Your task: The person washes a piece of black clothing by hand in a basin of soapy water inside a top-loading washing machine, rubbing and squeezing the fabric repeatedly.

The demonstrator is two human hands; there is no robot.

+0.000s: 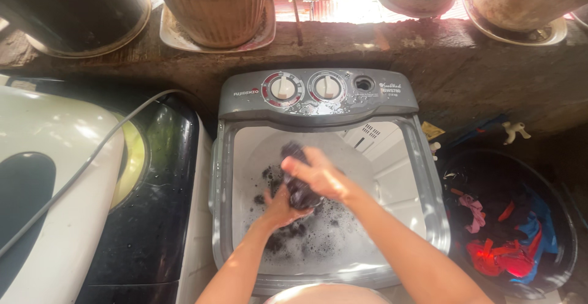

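While both hands work over the open tub, one dark wet garment (301,189) is gripped between them. The left hand (283,209) holds the lower part of the garment, fingers closed around it from below. The right hand (321,175) closes over the upper part, its fingers (293,167) wrapped narrowly on the cloth, so the garment runs from above the right fingers down past the left fingers.

Count of items:
- One grey top-loading washing machine (422,175), lid open.
- Two round control dials (283,87) on its rear panel, well beyond the fingers.
- One black tub (566,218), well to the right of the right fingers.
- One second appliance (55,175), white and black, well to the left of the left fingers, with one grey cable (92,157) lying across it.
- Four pots (211,3) on the ledge beyond the panel.

Containers and contents:
- The washing machine drum holds soapy water (343,236) with foam and further dark laundry directly below the fingers.
- The black tub holds a heap of mixed clothes (502,243) in red, blue, pink and black.
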